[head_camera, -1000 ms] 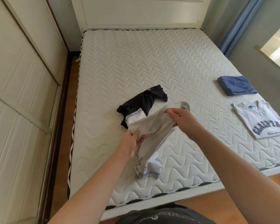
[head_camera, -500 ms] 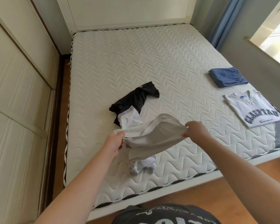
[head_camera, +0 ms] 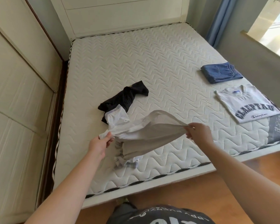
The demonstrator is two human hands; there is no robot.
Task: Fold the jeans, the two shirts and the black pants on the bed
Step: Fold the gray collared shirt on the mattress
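Both hands have drawn further apart since a second ago, stretching the pale shirt (head_camera: 145,135) above the bed (head_camera: 160,65). Left hand (head_camera: 100,143) and right hand (head_camera: 198,132) each pinch an edge. Light, limp cotton; probably best gripped at the shoulder seams.

A white shirt (head_camera: 145,131) hung stretched out over the near part of the bed. Black pants (head_camera: 124,97) lay bunched up just behind it. Far right, blue jeans (head_camera: 221,72) and a printed white shirt (head_camera: 247,104) lay folded.
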